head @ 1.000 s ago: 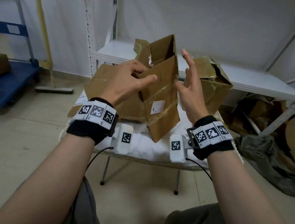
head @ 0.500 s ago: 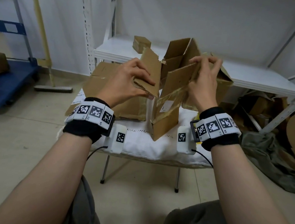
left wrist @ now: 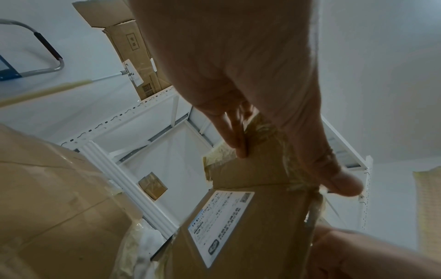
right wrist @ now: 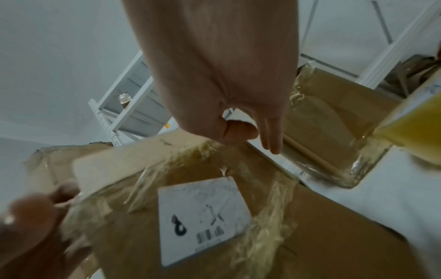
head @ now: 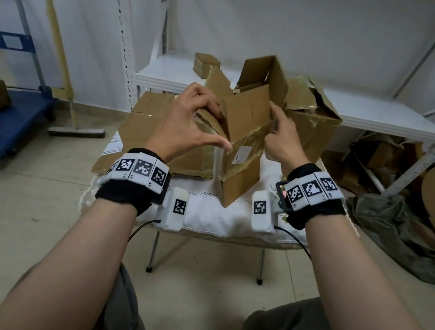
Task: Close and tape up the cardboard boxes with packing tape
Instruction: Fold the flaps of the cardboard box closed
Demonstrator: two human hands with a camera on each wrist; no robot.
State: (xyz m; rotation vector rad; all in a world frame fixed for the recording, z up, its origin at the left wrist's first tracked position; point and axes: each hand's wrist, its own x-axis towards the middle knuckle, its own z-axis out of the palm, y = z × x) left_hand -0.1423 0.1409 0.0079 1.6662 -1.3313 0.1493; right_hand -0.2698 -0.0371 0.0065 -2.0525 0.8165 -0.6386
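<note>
- The room was evenly and softly lit, with no hard shadows and no clear source.
- Old tape on the cardboard box [right wrist: 214, 217] gave pale glare just beyond the right hand [right wrist: 214, 75].
- The left hand [right wrist: 31, 226] was smeared with motion blur.
- Both wrist views were dimmer and bent strongly at the edges.

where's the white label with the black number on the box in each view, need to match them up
Head: white label at centre, on the held box, between both hands.
Left wrist: not in view; the larger printed label is on another face.
Right wrist: lower centre.
Shared landmark: the left hand's thumb.
</note>
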